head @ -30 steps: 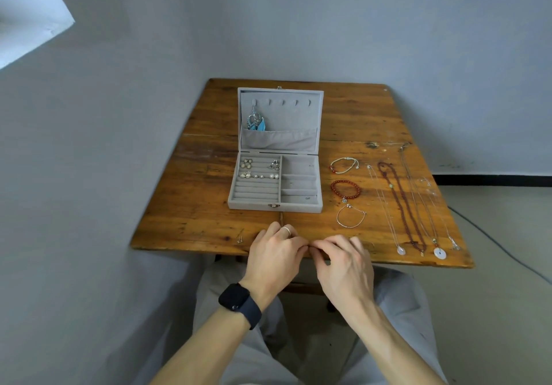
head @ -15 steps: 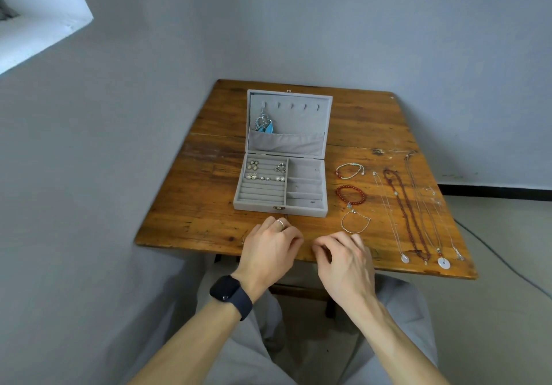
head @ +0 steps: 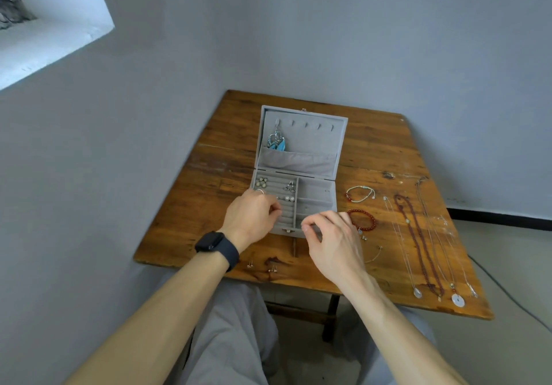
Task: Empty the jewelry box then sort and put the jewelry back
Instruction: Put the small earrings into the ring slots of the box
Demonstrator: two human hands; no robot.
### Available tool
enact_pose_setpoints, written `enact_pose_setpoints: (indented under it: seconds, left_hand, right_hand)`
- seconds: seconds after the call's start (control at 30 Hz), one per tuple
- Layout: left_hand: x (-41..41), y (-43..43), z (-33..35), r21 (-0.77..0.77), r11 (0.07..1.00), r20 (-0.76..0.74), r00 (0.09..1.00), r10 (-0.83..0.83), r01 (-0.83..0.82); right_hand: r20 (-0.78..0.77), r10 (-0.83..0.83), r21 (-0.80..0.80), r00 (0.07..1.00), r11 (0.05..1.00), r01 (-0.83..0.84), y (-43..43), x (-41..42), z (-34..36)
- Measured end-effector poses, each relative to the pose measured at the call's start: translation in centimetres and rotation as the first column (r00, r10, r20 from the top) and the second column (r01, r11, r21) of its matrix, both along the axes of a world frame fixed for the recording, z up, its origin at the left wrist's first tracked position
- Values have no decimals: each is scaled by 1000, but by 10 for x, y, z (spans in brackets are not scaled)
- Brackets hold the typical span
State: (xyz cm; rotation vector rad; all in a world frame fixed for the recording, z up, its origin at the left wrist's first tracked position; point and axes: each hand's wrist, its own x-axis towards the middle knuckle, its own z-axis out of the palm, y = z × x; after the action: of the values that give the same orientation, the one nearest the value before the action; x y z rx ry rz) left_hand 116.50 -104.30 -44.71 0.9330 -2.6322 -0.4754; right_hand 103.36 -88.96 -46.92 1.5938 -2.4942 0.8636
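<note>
The grey jewelry box (head: 313,141) lies open at the middle of the wooden table (head: 206,205). A blue feather earring (head: 276,142) hangs in its lid, and pearl studs (head: 288,198) sit in the left ring rolls. My left hand (head: 254,216) hovers over those rolls with thumb and fingers pinched together. Over the box's front right corner, my right hand (head: 331,235) has its thumb and forefinger pinched. Whatever either hand pinches is too small to make out.
Right of the box lie a white cord bracelet (head: 360,194), a red bead bracelet (head: 363,219) and several long necklaces (head: 418,244). Two small earring pairs (head: 250,263) (head: 272,268) lie near the front edge. Walls close in on the left and behind.
Both hands parted at the table's front edge and moved forward over the box, the left one to the ring rolls. The camera tilted up slightly.
</note>
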Motion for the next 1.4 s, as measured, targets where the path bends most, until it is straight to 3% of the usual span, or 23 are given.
enact_pose_setpoints:
  seconds: [0.3, 0.53, 0.73, 0.83, 1.2, 1.4]
  left_hand:
    - [-14, -18, -3, 121, 990, 137, 987, -90, 73]
    - [-18, -16, -6, 73, 997, 163, 985, -52, 40]
    - [-20, -13, -3, -2, 999, 183, 982, -50, 51]
    - [-20, -12, -7, 35, 999, 157, 987, -40, 35]
    - [-26, -11, -8, 162, 984, 167, 985, 43, -70]
    - [-19, -12, -11, 176, 984, 109, 994, -2, -18]
  right_hand:
    - [5, 38, 71, 999, 997, -39, -24, -9, 7]
    - [-92, 108, 131, 990, 987, -96, -39, -10, 7]
    - [-91, 182, 326, 979, 934, -143, -55, -15, 19]
    - [-80, 188, 397, 979, 907, -141, -64, -16, 25]
    - [-50, 100, 246, 994, 966, -84, -64, -6, 16]
    - [-38, 99, 188, 994, 978, -90, -56, -3, 9]
